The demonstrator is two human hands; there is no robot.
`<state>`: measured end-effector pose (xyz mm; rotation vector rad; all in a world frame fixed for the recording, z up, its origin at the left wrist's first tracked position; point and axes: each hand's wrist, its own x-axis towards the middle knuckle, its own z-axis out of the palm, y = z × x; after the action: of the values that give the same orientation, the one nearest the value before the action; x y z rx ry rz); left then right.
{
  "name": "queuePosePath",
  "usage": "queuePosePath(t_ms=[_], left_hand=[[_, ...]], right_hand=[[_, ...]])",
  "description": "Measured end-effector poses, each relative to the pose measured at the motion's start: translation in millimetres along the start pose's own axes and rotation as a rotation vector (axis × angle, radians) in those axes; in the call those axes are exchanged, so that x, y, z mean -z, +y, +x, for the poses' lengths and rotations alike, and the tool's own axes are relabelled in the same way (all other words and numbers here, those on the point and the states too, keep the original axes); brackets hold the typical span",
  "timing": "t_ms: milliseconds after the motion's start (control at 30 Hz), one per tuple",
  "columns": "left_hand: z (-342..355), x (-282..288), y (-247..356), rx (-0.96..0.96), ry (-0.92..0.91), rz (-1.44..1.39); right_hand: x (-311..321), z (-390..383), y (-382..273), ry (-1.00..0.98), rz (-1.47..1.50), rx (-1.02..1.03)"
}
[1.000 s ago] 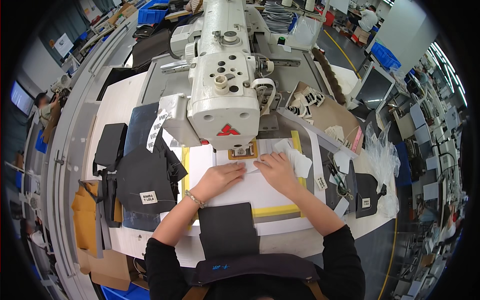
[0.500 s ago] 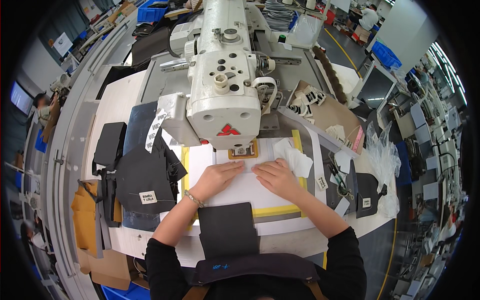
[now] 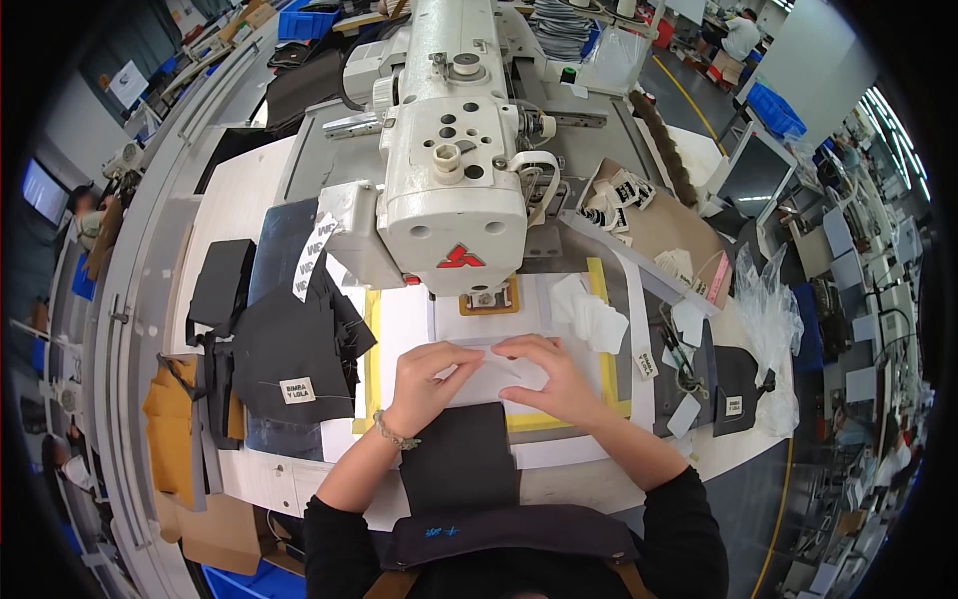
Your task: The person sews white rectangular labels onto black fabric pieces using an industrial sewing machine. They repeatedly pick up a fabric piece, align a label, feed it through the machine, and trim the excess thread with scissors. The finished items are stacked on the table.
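My left hand, with a bracelet at the wrist, is raised over the white sheet, thumb and forefinger pinched together. A thin pale piece shows faintly by its fingertips; whether they hold it is too small to tell. Close on its right, my right hand curves with thumb and forefinger apart. Yellow tape edges the sheet. The white sewing machine's head stands just beyond, its foot over a yellow-framed opening. A black fabric piece lies at the near edge, partly under my left wrist.
Black cut pieces, one labelled, are stacked at left. White slips lie right of the sheet. A cardboard tray with labels, scissors, a black labelled piece and a clear plastic bag are farther right.
Both hands have risen from lying flat on the sheet and come nearer to me. The left fingers have closed to a pinch; the right thumb has spread from the fingers.
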<state>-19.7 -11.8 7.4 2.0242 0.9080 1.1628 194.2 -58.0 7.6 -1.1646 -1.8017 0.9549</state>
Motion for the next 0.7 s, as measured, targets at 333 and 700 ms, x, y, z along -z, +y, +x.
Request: queuePosePath(t_ms=[333,700], left_hand=[[-16.2,6.7,22.9,0.299,0.104,-0.32],[-37.3,6.2,40.2,0.446,0.226,-0.693]], right_hand=[[-14.1,-15.3,-5.3,0.071,0.414,-0.223],[-17.3,-25.4,-9.9,0.012,1.118,-0.205]])
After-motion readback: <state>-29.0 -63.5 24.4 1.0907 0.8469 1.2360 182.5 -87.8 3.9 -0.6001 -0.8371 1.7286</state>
